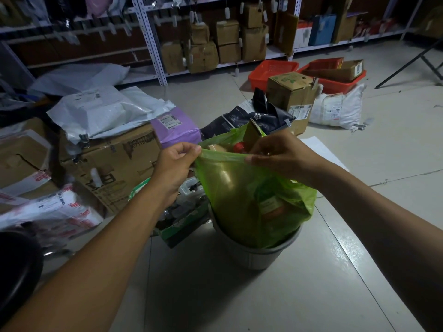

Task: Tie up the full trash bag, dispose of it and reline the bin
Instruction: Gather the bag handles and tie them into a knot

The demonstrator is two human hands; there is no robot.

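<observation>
A translucent green trash bag (235, 192) full of rubbish stands in a small grey bin (256, 256) on the tiled floor. Its top is pulled up well above the bin's rim. My left hand (176, 164) pinches the bag's near rim at its left end. My right hand (280, 153) grips the same rim at its right end, so the edge is stretched taut between them. A piece of cardboard (253, 134) and something red (239, 147) poke out of the open mouth.
Cardboard boxes (112, 161) and plastic mail parcels (105, 111) crowd the floor to the left. A box (293, 97), a dark pet-food bag (249, 117) and red baskets (272, 70) lie behind. Shelving with boxes (215, 44) lines the back. Bare tiles (239, 295) lie in front.
</observation>
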